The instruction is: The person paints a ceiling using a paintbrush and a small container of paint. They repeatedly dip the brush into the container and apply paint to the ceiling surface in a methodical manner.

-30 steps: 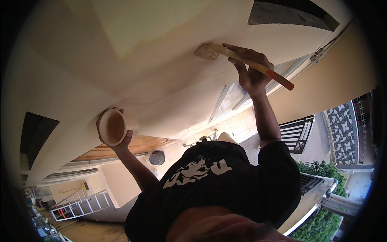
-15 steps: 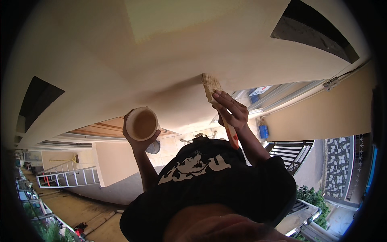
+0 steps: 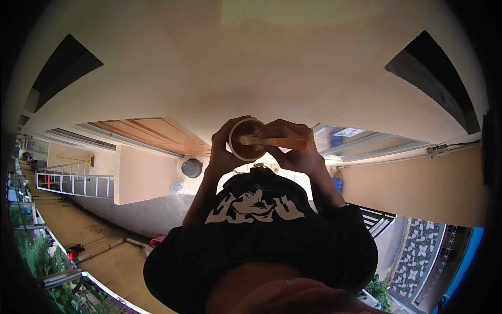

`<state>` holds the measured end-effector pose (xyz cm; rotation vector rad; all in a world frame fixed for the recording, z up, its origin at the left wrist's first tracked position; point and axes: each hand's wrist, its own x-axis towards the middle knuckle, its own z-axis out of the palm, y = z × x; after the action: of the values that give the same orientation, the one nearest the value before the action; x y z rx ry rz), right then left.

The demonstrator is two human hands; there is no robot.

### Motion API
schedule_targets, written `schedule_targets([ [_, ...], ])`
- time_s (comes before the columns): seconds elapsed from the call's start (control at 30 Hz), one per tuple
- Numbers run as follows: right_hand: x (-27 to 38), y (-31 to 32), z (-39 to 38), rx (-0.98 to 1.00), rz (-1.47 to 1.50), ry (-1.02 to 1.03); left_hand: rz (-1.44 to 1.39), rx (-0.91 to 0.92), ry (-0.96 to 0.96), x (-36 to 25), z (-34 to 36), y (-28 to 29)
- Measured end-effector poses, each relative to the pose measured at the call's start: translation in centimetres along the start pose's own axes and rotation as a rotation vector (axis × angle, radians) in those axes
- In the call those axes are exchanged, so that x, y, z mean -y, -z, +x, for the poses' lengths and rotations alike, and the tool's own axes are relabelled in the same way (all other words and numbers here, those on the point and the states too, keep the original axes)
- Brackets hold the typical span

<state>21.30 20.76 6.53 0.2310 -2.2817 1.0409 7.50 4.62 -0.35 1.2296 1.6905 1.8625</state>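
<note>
My left hand point(image 3: 223, 149) is wrapped round a pale round tub point(image 3: 235, 149), held in front of my chest with its mouth showing. Between the fingers of my right hand point(image 3: 297, 132) is a paintbrush point(image 3: 274, 142) with a pale handle and an orange-red end. Its head points down into the tub, so the bristles are mostly hidden. What is inside the tub looks brownish and shadowed. Ahead of both hands spreads a beige painted wall point(image 3: 209, 78), with a paler yellowish patch point(image 3: 282, 11) at the top.
Dark openings point(image 3: 65, 70) point(image 3: 436, 78) cut the wall on both sides. A wooden door point(image 3: 151, 137) lies left, a glazed window point(image 3: 361, 141) right. A grey bucket point(image 3: 192, 168) stands on the tiled floor below. Far left is a metal ladder point(image 3: 76, 184); a dark railing point(image 3: 376, 220) is at right.
The brush has come off the wall and moved down and left into the tub. My left hand has brought the tub right and up, so both hands now meet. The view has turned slightly.
</note>
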Motion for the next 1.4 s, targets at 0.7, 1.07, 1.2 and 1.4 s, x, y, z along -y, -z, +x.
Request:
schedule_targets([
  [0.7, -1.0, -2.1, 4.3, -0.038, -0.048, 0.299, 0.165, -0.171, -0.083, -3.6, 1.0, 2.1],
  [1.07, -3.3, -1.6, 5.4, -0.071, 0.093, 0.365, 0.199, -0.158, -0.046, -4.5, 1.2, 1.8],
  [1.2, -3.5, -1.7, 5.4, -0.126, 0.096, 0.436, 0.216, -0.170, -0.058, -4.6, 1.6, 1.4],
  [1.4, -2.8, -0.8, 5.3, -0.074, -0.010, 0.423, 0.194, -0.145, -0.011, -4.9, 1.9, 1.2],
])
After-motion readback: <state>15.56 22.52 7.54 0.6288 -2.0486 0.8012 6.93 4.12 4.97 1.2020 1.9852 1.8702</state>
